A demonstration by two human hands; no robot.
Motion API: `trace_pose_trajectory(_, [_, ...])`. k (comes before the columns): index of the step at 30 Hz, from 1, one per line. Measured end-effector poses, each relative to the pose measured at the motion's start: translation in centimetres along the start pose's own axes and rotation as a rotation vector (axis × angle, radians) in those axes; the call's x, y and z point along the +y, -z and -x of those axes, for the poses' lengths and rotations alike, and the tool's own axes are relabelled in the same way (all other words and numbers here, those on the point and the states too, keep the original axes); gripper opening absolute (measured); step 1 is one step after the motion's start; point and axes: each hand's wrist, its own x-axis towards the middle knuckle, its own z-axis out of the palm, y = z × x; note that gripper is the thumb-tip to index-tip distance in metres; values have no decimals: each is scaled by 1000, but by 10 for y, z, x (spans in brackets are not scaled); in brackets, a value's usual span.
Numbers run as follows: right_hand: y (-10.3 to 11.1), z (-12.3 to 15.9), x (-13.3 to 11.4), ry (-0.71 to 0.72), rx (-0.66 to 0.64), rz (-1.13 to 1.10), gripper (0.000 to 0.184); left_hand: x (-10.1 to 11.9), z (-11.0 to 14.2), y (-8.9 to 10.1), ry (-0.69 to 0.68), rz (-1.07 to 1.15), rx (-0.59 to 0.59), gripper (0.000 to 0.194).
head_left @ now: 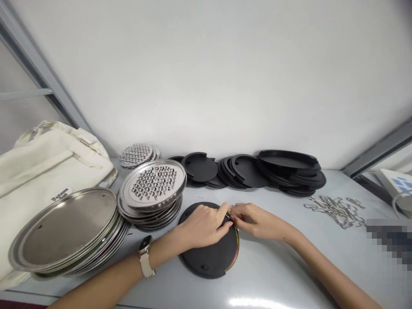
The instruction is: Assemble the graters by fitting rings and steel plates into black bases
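A round black disc [212, 257] lies on the table in front of me, with a thin yellow and red rim along its right edge. My left hand [206, 225] reaches over the disc, its thumb and forefinger pinched at the upper right edge. From the other side my right hand [252, 219] meets it there, fingers closed on a small metal clip [228, 214]. Most of the clip is hidden by the fingertips, so I cannot tell whether it passes through the disc. A watch with a pale strap [147, 262] is on my left wrist.
Stacked metal trays [71, 227] and grater discs [154, 184] stand to the left, beside a cream bag [48, 167]. Black lidlike discs [286, 171] line the wall. Loose metal clips [337, 210] lie at right, near a white box [395, 184].
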Motion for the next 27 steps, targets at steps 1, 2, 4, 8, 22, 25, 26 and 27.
trace_pose_trajectory(1, [0,0,0,0,-4,-1,22,0,0,0,1,0,0,18])
trace_pose_trajectory(2, [0,0,0,-1,-7,-3,22,0,0,0,1,1,0,18])
trace_pose_trajectory(4, [0,0,1,0,-14,-7,22,0,-1,0,1,4,2,18])
trace_pose_trajectory(8, [0,0,3,-1,-17,-14,22,-1,-1,-1,0,3,4,18])
trace_pose_trajectory(22, [-1,-1,3,-11,-6,-11,21,-1,0,-1,-4,3,8,18])
trace_pose_trajectory(25, [-1,-1,2,-12,-12,-10,22,0,0,0,-2,6,1,18])
trace_pose_trajectory(26, [0,-1,2,-12,-14,-9,22,0,0,0,1,5,1,18])
trace_pose_trajectory(27, [0,-1,2,-11,-16,-9,22,0,0,0,2,5,1,17])
